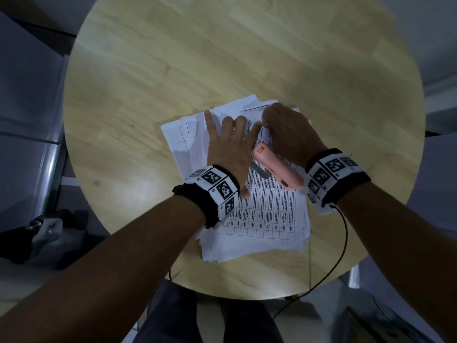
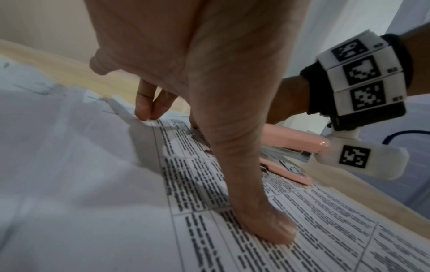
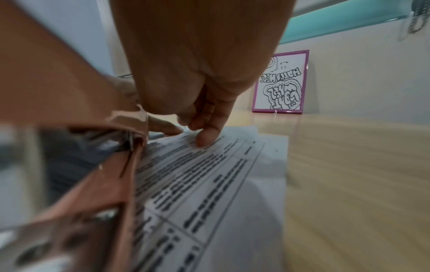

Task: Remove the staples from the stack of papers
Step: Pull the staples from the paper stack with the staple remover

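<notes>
Pale wood tabletop [image 1: 153, 70] carries the stack of papers [image 1: 259, 219], lying loosely fanned near its front edge. The left hand [image 1: 230, 147] lies flat on the top sheet, fingers [image 2: 267, 228] spread and straight, pressing it down. The right hand [image 1: 289, 132] holds a pink stapler [image 1: 277, 169], its fingers [image 3: 204, 139] curled at the papers' far corner; no staples can be made out there.

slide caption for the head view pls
Left hand steadies the stack of papers while the right hand works a pink stapler.
</notes>
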{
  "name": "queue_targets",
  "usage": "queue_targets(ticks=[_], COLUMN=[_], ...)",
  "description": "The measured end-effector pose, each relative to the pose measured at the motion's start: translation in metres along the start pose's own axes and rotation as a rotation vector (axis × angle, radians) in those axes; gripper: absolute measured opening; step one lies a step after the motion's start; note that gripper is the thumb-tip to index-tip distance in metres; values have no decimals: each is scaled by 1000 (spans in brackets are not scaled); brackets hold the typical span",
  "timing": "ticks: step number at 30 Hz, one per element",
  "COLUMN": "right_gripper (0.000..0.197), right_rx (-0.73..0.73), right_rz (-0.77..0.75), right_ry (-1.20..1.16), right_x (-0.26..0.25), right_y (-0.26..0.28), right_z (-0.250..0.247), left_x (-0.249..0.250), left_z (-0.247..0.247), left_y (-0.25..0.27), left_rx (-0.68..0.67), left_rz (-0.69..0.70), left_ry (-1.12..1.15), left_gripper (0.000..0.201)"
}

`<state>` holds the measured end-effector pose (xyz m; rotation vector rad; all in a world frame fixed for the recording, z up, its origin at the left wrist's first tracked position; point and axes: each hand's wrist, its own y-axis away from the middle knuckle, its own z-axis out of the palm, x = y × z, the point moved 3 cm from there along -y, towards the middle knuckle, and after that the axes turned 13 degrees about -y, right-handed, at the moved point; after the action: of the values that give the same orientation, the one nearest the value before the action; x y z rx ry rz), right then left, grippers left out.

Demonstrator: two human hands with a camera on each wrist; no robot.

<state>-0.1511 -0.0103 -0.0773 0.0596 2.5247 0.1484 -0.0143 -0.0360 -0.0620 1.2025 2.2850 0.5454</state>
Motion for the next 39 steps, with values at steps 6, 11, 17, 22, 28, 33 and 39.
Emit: queue_targets(ticks=[6, 11, 17, 22, 28, 33, 39], right_gripper=[20, 25, 10, 10, 8, 7, 4], right_rx=[14, 74, 47, 197, 186, 149, 130], right_rz=[45, 35, 40, 178, 308, 390, 376], right_ry=[-18, -52, -43, -184, -474, -764, -727], right_x=[-5, -3, -15, -9, -39, -55, -70], right_y=[-5, -6, -8, -15, -17, -11, -6], right_z=[0, -5, -11, -32, -24, -12, -10], left_x=[-1, -1, -2, -7, -36, -54, -63], left_z=[1, 2, 2, 7, 17, 23, 37], left_y=[0, -1, 0, 2, 14, 20, 25], left_rx=[14, 25, 37, 63, 315, 608, 645], left_rz=[1, -2, 1, 43, -68, -224, -217], left_ry=[14, 29, 46, 124, 753, 1141, 1159], left_gripper=[153, 156, 153, 151, 75, 14, 12])
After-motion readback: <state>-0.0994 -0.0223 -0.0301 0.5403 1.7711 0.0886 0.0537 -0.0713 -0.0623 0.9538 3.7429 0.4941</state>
